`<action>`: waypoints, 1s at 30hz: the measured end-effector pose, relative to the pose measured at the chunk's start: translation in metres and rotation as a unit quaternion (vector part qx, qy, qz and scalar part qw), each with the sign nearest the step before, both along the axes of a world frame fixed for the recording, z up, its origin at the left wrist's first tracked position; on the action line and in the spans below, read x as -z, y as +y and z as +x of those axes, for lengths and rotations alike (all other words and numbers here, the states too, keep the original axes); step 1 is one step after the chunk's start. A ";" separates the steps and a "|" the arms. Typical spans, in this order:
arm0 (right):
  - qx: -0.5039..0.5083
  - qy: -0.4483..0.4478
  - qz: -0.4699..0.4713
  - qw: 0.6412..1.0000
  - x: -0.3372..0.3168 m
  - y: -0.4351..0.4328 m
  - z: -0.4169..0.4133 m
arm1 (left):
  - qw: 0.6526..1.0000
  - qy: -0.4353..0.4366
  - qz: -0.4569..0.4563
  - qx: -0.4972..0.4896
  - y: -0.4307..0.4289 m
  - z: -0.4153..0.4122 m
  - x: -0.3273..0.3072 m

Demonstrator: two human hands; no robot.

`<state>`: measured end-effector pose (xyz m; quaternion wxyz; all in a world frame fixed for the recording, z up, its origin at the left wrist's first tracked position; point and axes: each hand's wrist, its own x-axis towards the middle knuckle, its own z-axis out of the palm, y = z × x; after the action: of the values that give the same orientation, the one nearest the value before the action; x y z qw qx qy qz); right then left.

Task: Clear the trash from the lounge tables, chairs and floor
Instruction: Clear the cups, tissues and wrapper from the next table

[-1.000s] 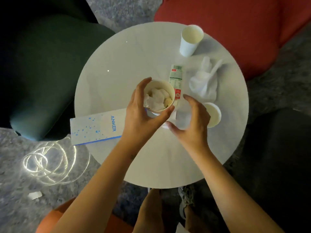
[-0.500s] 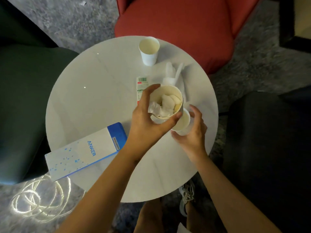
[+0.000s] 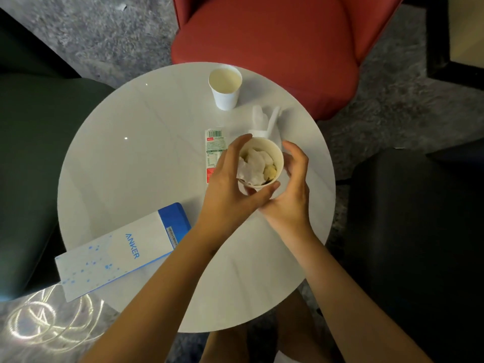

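Note:
Over the round white table (image 3: 144,166), my left hand (image 3: 227,197) grips a paper cup (image 3: 276,157) stuffed with crumpled tissue (image 3: 252,166). My right hand (image 3: 294,195) wraps the same cup from the right and below. The second cup it held a moment ago is hidden under the first. An empty white paper cup (image 3: 225,85) stands at the table's far side. A printed wrapper (image 3: 214,142) lies flat left of the held cup. Crumpled white tissue or plastic (image 3: 264,121) lies just beyond the held cup.
A long white-and-blue Anker box (image 3: 123,250) overhangs the table's near-left edge. A red chair (image 3: 275,43) stands beyond the table, a dark green one (image 3: 31,153) to the left and a black one (image 3: 419,231) to the right. A shiny coiled cable (image 3: 39,323) and a paper scrap (image 3: 121,7) lie on the grey carpet.
My right hand picked up the small cup from the table's right side and brought it under the tissue-filled cup. Both hands now close around the cups together. The view shifted toward the red chair.

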<state>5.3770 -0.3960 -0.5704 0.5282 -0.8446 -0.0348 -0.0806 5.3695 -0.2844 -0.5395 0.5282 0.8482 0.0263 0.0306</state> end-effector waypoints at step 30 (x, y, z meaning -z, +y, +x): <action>-0.201 0.079 -0.012 0.976 0.061 0.054 0.211 | 0.947 -0.051 -0.033 -0.316 0.039 0.147 0.010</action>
<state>5.5882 -0.3424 -0.6314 0.5241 -0.8305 -0.1630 0.0944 5.5160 -0.2457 -0.5498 0.5199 0.7755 0.2674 0.2384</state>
